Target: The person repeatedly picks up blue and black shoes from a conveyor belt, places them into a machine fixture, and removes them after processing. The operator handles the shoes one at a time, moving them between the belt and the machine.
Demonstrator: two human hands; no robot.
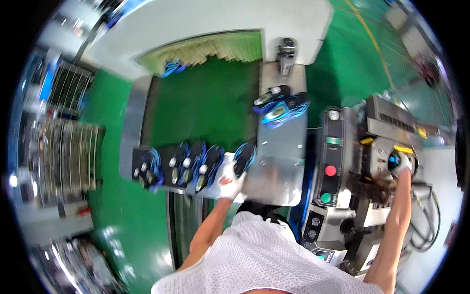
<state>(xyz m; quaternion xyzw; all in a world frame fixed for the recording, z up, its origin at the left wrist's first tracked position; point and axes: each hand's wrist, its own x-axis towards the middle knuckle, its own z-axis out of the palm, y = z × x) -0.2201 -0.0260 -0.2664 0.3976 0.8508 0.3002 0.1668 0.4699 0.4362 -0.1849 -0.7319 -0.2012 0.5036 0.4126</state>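
My left hand [231, 182], in a white glove, is closed on the near end of a black-and-blue shoe [243, 159] at the front edge of the worktable. To its left, several similar shoes [210, 164] lie side by side along a dark strip. Far to the right, my right hand [404, 162], also gloved, reaches into the round opening of a metal machine [381, 159]. Something blue [393, 159] shows inside that opening next to the hand. Motion blur and the machine hide the right fingers.
A green conveyor belt [203, 103] runs out from a white housing [215, 17] with a strip curtain. Two more shoes [285, 109] rest on the metal side plate [281, 142], near a dark cylindrical container [286, 54]. A button panel [333, 157] stands beside the machine; racks [68, 157] stand left.
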